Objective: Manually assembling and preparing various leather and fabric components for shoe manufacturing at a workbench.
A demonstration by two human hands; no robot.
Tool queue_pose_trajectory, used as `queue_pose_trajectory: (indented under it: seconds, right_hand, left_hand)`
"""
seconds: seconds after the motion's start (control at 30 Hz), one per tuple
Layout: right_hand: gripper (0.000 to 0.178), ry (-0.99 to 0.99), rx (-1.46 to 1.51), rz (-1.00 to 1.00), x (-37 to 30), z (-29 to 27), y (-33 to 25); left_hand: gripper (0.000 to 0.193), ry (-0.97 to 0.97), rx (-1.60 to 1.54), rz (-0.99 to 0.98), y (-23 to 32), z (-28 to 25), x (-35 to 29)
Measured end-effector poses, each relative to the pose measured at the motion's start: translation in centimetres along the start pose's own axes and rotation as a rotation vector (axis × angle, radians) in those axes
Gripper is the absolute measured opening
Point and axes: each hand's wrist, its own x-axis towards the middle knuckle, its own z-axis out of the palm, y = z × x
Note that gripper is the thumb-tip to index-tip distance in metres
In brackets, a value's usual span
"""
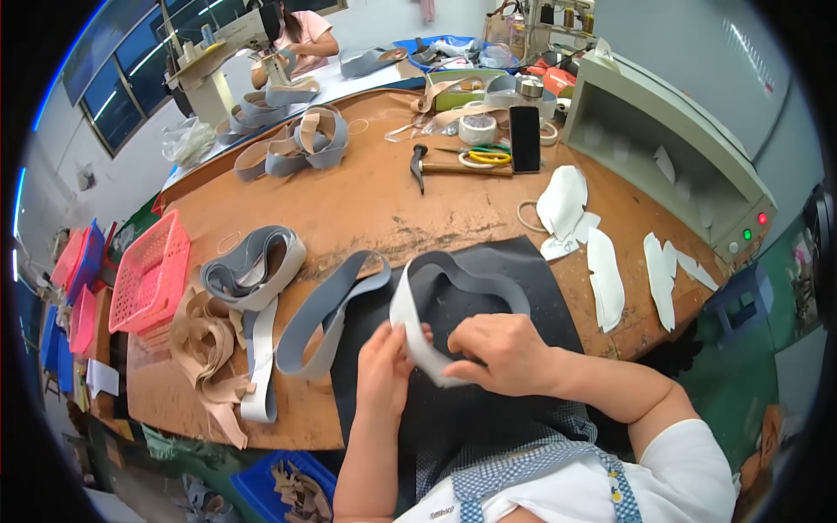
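Observation:
A long band of grey material with a pale side (475,281) curves in a loop over a black mat (554,301). My left hand (385,366) pinches the band's pale near part between thumb and fingers. My right hand (506,353) is closed on the same band farther along, thumb low against its edge; its fingertips are partly hidden. To the left of the mat a second grey looped band (316,314) stands on edge. Beyond it sits a rolled bundle of grey bands (255,266), with tan strips (209,340) heaped alongside.
Pink basket (150,275) at the left table edge; white cut pieces (606,279) at right, beside a grey machine housing (663,139). A hammer (420,166), scissors (488,157) and phone (525,139) lie farther back. Beyond, another person (305,39) sits near a sewing machine (253,35).

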Motion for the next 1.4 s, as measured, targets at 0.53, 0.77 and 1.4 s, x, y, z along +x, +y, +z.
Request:
queue_pose_trajectory:
  seconds: [0.53,0.77,1.4]
  right_hand:
    - [0.102,0.703,-0.586,0.979,10.8,-3.6,40.6]
    - [0.086,0.49,-0.7,0.687,14.5,-0.6,35.6]
    - [0.083,1.003,-0.906,0.748,14.4,-10.1,49.2]
  left_hand:
    - [0.011,0.43,1.125,0.606,-0.4,-4.1,-3.0]
    - [0.009,0.452,1.167,0.535,0.2,-3.8,-3.4]
    - [0.009,0.483,1.061,0.478,-0.1,-3.5,-2.8]
